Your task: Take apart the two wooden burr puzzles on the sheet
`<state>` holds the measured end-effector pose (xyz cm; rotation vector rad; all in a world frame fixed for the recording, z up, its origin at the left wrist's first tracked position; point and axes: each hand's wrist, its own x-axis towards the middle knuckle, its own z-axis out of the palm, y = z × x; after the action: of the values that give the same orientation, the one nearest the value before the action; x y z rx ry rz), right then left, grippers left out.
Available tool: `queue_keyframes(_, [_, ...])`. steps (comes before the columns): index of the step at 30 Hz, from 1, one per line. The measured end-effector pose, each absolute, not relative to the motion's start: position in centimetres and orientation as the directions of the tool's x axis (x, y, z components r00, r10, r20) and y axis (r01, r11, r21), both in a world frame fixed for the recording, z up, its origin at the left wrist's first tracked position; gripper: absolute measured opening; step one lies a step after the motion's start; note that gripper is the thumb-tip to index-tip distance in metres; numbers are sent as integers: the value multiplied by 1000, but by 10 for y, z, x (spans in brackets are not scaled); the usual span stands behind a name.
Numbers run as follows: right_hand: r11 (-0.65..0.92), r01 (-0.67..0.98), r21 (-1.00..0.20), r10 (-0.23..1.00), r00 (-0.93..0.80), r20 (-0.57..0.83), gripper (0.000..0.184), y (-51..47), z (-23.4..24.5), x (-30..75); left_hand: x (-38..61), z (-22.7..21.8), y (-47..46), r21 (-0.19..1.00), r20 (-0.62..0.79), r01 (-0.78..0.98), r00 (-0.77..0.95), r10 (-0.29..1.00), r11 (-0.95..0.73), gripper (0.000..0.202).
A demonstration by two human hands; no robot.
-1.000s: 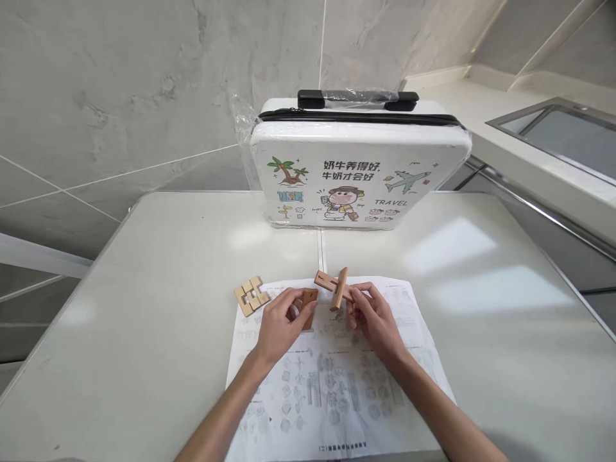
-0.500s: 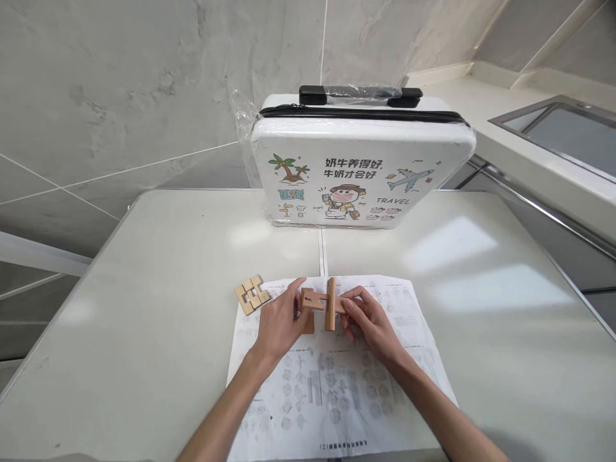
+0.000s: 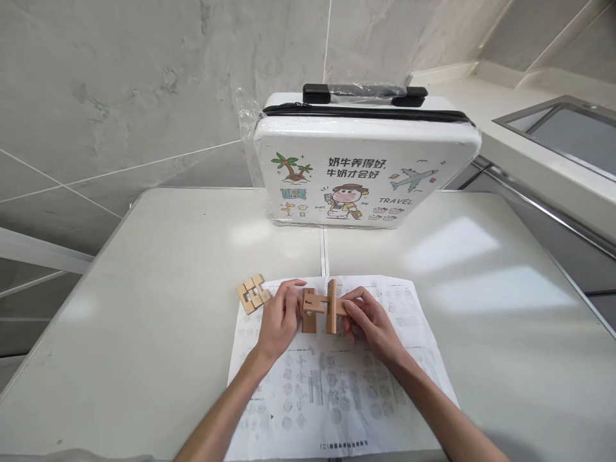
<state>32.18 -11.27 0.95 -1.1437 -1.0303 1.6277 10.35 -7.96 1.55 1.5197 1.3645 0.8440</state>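
Observation:
My right hand is closed on a brown wooden puzzle piece, pinched between thumb and fingers. This flat piece runs through an upright wooden piece, and its marked end points left. Behind that end, another brown wooden piece with a slot lies on the printed sheet. Just left of these pieces is my left hand, open, index finger stretched out, gripping nothing visible. Whether its fingertips touch the wood I cannot tell.
Several light wooden pieces lie together at the sheet's upper left corner. A white plastic-wrapped suitcase with a black handle stands at the back of the white table. Beyond the table on the right is a counter with a sink.
My left thumb and fingers have drawn back left from the wooden pieces, leaving more of the slotted piece visible. My right hand keeps its hold in nearly the same place.

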Motion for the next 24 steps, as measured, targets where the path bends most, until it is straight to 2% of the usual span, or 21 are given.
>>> queue_keyframes(3, [-264, -176, -948, 952, -206, -227, 32, -114, 9, 321, 104, 23, -80, 979, -188, 124, 271, 944, 160, 47])
queue_keyframes(6, [-264, -174, -949, 949, -223, -223, 32, -114, 6, 322, 106, 26, -81, 970, -235, 32, 348, 907, 239, 46])
queue_keyframes(16, [-367, -299, -881, 847, -498, -184, 47, -111, 11, 326, 106, 29, -82, 966, -222, -37, 397, 891, 257, 45])
queue_keyframes(24, [-386, -322, -864, 832, -526, -176, 58, -110, 9, 327, 105, 26, -82, 962, -221, -51, 431, 875, 268, 42])
